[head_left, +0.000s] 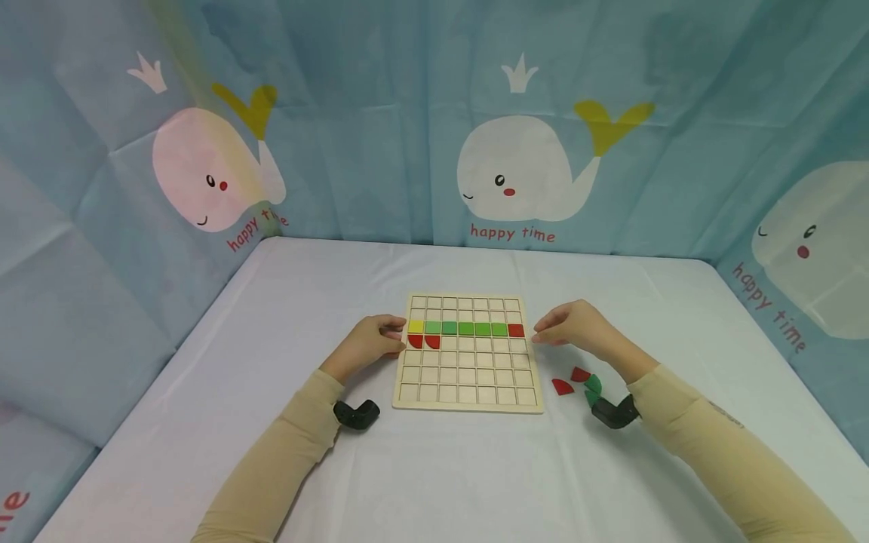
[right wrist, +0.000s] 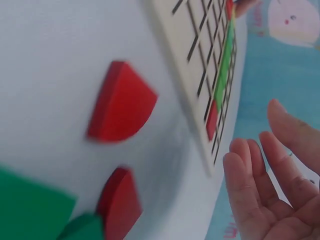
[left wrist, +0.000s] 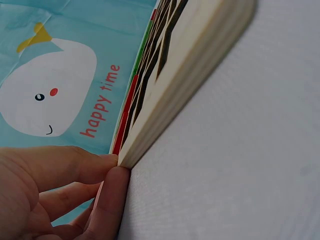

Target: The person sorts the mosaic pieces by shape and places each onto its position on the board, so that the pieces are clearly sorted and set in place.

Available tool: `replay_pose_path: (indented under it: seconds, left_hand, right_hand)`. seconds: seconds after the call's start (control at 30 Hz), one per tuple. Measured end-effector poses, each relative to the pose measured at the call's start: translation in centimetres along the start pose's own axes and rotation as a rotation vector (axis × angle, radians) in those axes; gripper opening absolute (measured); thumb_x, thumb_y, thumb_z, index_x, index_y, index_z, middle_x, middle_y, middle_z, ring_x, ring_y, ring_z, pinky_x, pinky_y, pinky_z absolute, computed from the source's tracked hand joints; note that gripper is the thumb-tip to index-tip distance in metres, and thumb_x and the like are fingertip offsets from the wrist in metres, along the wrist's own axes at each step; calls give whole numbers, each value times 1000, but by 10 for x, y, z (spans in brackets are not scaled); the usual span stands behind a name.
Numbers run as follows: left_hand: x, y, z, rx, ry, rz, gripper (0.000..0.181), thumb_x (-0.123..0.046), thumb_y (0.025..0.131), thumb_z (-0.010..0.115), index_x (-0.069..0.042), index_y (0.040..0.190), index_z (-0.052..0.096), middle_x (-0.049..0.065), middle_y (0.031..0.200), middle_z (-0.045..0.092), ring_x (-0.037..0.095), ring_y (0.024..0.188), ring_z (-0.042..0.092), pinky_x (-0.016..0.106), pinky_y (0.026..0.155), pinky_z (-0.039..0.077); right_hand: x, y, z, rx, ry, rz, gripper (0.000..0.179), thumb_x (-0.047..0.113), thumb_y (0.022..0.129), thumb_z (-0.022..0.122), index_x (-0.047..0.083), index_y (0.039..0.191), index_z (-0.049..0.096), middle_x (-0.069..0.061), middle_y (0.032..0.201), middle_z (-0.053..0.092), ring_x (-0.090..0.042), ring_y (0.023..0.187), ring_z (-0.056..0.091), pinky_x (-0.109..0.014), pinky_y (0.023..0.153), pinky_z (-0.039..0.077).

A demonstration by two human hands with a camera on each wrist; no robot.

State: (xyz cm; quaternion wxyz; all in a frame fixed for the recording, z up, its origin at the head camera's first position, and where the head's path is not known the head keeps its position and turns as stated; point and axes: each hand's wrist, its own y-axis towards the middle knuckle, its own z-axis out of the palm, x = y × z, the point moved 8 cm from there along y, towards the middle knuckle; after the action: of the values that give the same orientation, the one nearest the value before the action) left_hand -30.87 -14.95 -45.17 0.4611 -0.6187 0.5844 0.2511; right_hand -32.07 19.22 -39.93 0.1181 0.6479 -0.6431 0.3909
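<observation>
A square wooden grid board (head_left: 468, 408) lies flat on the table. One of its rows holds a yellow square (head_left: 416, 326), several green squares (head_left: 465, 329) and a red square (head_left: 516, 330). Just below, two red quarter-circle pieces (head_left: 432, 342) sit in the leftmost cells. My left hand (head_left: 366, 345) pinches the board's left edge between thumb and finger, close up in the left wrist view. Just off the right edge is my right hand (head_left: 577, 329), its fingers (right wrist: 241, 187) relaxed and apart from the thumb, with nothing held.
Loose red quarter-circle pieces (head_left: 562, 387) and green pieces (head_left: 593, 385) lie on the white tablecloth (head_left: 468, 467) right of the board, beside the black wrist device (head_left: 614, 412). Another black device (head_left: 356, 415) is at the left wrist. A blue whale-print curtain (head_left: 380, 136) stands behind the table.
</observation>
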Motion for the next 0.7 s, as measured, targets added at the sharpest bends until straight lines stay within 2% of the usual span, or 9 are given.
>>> replay_pose_path:
  seconds: [0.13,0.4,0.5,0.7]
  left_hand:
    - [-2,0,0,-2,-11,-1,52,-4,88,68,-1,138,55,17,125,61,18,95,62,24,78,60]
    - [-2,-1,0,-3,-1,-8,52,-4,89,69,-2,139,55,17,127,60,18,95,62,24,78,60]
    - [-2,-2,-1,-4,-2,-9,52,-4,89,69,-2,139,55,17,128,60,18,95,62,24,78,60]
    - [0,-1,0,-1,-7,-3,52,-4,88,69,-1,138,55,17,127,60,17,93,62,24,77,60]
  right_hand:
    - [-12,-4,-6,16,-28,14,26,30,85,78,10,102,76,-5,104,73,-19,91,64,-39,90,54]
    - [-31,-12,-11,62,-54,31,27,31,85,78,10,102,78,1,91,76,-13,85,67,-39,89,56]
    - [-33,-14,-12,72,-61,18,27,29,85,79,9,102,78,0,93,76,-13,84,67,-38,87,57]
    - [-48,-12,-14,84,-103,44,24,28,83,80,10,99,78,0,95,75,-15,86,64,-36,85,57]
